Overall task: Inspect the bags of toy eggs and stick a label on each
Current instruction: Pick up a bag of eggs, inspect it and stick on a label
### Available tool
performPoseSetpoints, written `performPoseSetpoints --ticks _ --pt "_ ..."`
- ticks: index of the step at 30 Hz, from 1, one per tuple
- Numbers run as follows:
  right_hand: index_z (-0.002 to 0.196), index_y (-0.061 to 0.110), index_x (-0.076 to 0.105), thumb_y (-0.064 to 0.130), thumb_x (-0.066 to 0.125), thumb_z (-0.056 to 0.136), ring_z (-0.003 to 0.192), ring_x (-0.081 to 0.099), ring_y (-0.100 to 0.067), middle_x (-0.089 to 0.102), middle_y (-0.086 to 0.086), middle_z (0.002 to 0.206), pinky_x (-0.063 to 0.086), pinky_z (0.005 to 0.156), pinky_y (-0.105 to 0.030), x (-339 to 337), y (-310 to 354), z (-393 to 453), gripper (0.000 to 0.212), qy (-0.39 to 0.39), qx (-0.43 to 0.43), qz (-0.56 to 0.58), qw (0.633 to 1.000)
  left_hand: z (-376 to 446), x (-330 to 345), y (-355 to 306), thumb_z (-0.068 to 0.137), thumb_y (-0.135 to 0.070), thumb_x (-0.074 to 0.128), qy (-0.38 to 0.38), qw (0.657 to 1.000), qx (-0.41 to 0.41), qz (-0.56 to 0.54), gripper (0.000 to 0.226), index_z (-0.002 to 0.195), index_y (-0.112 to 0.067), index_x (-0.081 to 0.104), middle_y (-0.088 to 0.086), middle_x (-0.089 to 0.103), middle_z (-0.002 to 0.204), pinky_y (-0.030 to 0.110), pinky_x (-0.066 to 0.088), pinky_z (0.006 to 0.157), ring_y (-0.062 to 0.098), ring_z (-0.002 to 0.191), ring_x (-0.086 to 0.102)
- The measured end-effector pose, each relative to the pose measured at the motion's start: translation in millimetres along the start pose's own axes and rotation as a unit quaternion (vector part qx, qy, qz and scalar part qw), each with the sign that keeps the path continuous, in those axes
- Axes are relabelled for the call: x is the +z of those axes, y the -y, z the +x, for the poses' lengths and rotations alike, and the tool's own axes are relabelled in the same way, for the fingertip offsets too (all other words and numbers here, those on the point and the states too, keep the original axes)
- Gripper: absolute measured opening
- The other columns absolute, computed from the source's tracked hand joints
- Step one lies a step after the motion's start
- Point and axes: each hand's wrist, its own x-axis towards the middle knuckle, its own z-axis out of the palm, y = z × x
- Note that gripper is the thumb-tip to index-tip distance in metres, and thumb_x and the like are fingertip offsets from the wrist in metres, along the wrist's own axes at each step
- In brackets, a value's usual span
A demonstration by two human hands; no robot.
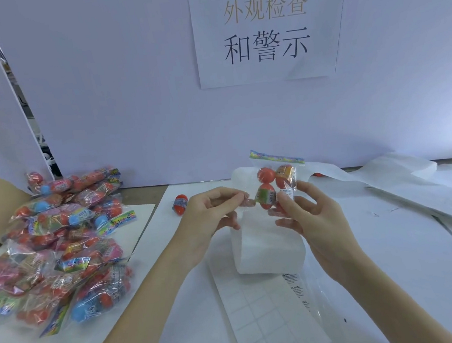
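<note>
A clear bag of toy eggs is held upright above the table, pinched at its lower left edge by the curled fingers of the left hand and gripped at its lower right by the right hand (a small white label shows under the thumb). Below lies a label sheet. A pile of bagged eggs sits far left.

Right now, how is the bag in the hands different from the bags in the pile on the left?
The held bag is upright in the air, gripped by the left hand and right hand; the pile of bags lies flat on the table. The held bag shows only orange eggs; the pile also shows blue ones. Both are clear bags with colourful top strips.
</note>
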Motion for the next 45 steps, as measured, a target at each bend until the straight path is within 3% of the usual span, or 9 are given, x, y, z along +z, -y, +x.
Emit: performPoseSetpoints --ticks 7,12,19,22,29,32,36,42,45 --pt "0.129 0.033 0.063 0.009 0.071 0.097 0.097 0.072 -0.006 0.075 0.019 0.109 0.053 0.083 -0.015 3 -9 1 0.041 -0.019 -0.142 -0.193 0.971 1 2 -1 0.097 -0.011 0.069 -0.044 0.998 -0.049 -0.007 0.017 0.087 -0.01 0.082 0.012 0.08 0.101 0.025 0.052 0.052 0.017 0.049 0.049" --pt "0.117 0.019 0.071 0.008 0.063 0.103 0.089 0.074 -0.013 0.078 0.003 0.105 0.056 0.081 -0.021 -4 -9 5 0.02 -0.015 -0.083 -0.112 0.99 0 -5 -1 0.1 -0.014 0.066 -0.066 0.997 -0.008 0.046 0.015 0.102 -0.005 0.078 0.008 0.081 0.102 0.025 0.053 0.055 0.019 0.052 0.049" --pt "0.12 0.017 0.073 0.016 0.062 0.104 0.099 0.077 -0.025 0.078 -0.013 0.105 0.06 0.094 -0.03 -9 -8 6 0.019 -0.002 -0.013 -0.053 0.999 1 0 6 0.092 -0.026 0.08 0.012 0.993 0.042 0.111 0.021 0.112 -0.031 0.079 -0.007 0.076 0.116 0.027 0.055 0.064 0.02 0.056 0.055" --pt "0.125 0.017 0.072 0.02 0.065 0.103 0.097 0.078 -0.026 0.079 -0.011 0.103 0.06 0.091 -0.033 -6 -8 5 0.024 0.013 -0.002 -0.067 0.998 1 4 9 0.091 -0.026 0.081 -0.034 0.989 0.062 0.133 0.006 0.093 -0.032 0.082 -0.006 0.078 0.098 0.022 0.049 0.054 0.015 0.048 0.049" --pt "0.111 0.012 0.077 0.026 0.069 0.099 0.085 0.076 -0.024 0.079 -0.012 0.094 0.061 0.075 -0.027 -2 -4 3 0.019 0.01 -0.012 -0.067 0.998 2 4 10 0.093 -0.034 0.078 -0.042 0.986 0.05 0.151 0.024 0.075 -0.022 0.068 -0.002 0.061 0.064 0.024 0.043 0.049 0.015 0.043 0.046" --pt "0.109 0.011 0.078 0.027 0.069 0.099 0.086 0.077 -0.024 0.079 -0.011 0.096 0.061 0.074 -0.027 -2 -4 2 0.02 0.002 -0.012 -0.073 0.997 1 6 11 0.097 -0.032 0.074 -0.02 0.987 0.065 0.148 0.016 0.086 -0.021 0.07 0.003 0.065 0.07 0.024 0.05 0.064 0.019 0.055 0.059" --pt "0.115 0.013 0.075 0.021 0.071 0.099 0.087 0.077 -0.023 0.08 -0.008 0.096 0.062 0.074 -0.026 -3 -4 3 0.019 -0.028 -0.006 -0.075 0.997 2 8 10 0.101 -0.013 0.067 -0.032 0.988 0.088 0.121 0.008 0.1 -0.017 0.074 0.0 0.078 0.097 0.027 0.056 0.061 0.022 0.055 0.063" --pt "0.099 0.008 0.079 0.029 0.073 0.097 0.078 0.078 -0.024 0.079 -0.014 0.091 0.057 0.061 -0.021 -5 0 2 0.022 -0.03 0.022 -0.092 0.995 1 3 9 0.101 -0.02 0.068 -0.049 0.984 0.083 0.148 0.013 0.1 -0.024 0.08 0.0 0.08 0.088 0.025 0.055 0.059 0.02 0.051 0.056" --pt "0.105 0.006 0.08 0.033 0.069 0.098 0.08 0.077 -0.018 0.079 -0.008 0.103 0.055 0.059 -0.018 -15 17 5 0.03 0.006 0.092 0.018 0.996 2 -4 7 0.103 -0.022 0.064 -0.096 0.979 0.082 0.157 0.015 0.097 -0.022 0.078 -0.002 0.078 0.085 0.03 0.054 0.061 0.02 0.05 0.055"
